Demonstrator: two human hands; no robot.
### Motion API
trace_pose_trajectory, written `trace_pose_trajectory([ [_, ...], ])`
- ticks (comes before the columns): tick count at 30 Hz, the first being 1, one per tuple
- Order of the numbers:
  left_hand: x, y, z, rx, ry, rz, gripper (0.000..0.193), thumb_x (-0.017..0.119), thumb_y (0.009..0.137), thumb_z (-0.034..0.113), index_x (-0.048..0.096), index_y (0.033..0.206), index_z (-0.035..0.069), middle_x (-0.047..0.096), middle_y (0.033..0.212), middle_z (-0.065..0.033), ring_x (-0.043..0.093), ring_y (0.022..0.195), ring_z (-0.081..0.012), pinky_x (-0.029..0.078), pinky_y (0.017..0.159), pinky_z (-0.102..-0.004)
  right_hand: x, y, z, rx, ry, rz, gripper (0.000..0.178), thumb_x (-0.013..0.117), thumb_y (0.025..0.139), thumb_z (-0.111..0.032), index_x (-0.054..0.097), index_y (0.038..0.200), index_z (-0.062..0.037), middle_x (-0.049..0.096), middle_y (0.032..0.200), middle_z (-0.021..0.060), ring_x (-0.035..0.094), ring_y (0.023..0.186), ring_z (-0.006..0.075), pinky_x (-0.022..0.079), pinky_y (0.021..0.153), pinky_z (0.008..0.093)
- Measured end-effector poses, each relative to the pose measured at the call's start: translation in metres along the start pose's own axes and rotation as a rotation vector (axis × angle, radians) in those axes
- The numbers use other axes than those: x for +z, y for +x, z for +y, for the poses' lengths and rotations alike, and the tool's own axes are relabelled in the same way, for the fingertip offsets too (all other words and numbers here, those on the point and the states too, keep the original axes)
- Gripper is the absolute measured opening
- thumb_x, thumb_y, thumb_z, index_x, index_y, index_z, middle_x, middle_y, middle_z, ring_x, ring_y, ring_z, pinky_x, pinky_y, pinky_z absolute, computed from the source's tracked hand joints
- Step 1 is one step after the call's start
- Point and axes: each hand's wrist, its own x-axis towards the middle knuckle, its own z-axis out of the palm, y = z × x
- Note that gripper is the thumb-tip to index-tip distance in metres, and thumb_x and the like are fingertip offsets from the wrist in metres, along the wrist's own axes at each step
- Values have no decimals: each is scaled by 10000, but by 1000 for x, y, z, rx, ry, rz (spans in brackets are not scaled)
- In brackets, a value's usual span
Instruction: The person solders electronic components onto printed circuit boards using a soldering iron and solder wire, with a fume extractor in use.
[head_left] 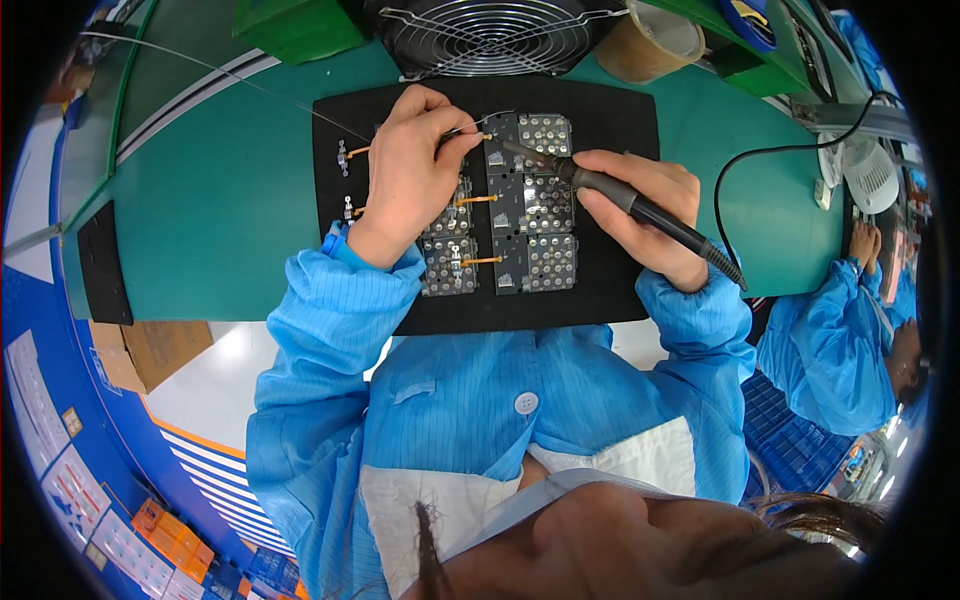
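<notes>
My right hand (645,205) is wrapped around the dark handle of a soldering iron (640,205), held like a pen. Its tip reaches left over the top board of a column of dark circuit boards (510,205) with round metallic parts. My left hand (415,165) pinches a thin solder wire (290,103) that comes in from the upper left; a short length shows beyond the fingertips, close to the iron's tip. Below the fingers, orange strips (478,199) join the boards to small metal pieces. More boards (447,280) lie partly hidden under my left hand and wrist.
The boards lie on a black mat (600,290) on a green bench (220,210). At the back are a fan with a wire guard (490,40), a tan tub (650,45) and green bins (300,28). A black cord (745,155) loops at right, where a co-worker in blue (830,340) sits.
</notes>
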Motion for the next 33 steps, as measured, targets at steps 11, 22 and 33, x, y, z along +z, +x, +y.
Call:
trace_pose_trajectory([
  [11, -15, -5, -3, 28, -131, 23, 100, 639, 827, -65, 577, 892, -20, 520, 922, -94, 532, 631, -155, 439, 567, -277, -41, -26, -8, 139, -212, 380, 284, 744, 800, -67, 680, 1069, -1, 701, 872, 142, 692, 734, 212, 524, 646, 288],
  [22, -41, -38, 17, -16, 3, -10, 99, 634, 818, -87, 563, 843, -24, 519, 899, -83, 519, 674, -154, 428, 585, -267, -44, -11, 36, -17, -458, 437, 390, 758, 777, 0, 654, 1153, -11, 683, 902, 147, 661, 732, 245, 527, 654, 296],
  [33, -42, -61, 24, 127, -28, -37, 150, 627, 787, -116, 589, 887, -11, 483, 1004, -103, 542, 825, -223, 450, 660, -303, -19, -37, -23, 32, -229, 211, 336, 789, 765, -113, 680, 1066, -12, 694, 823, 147, 691, 699, 263, 534, 617, 308],
])
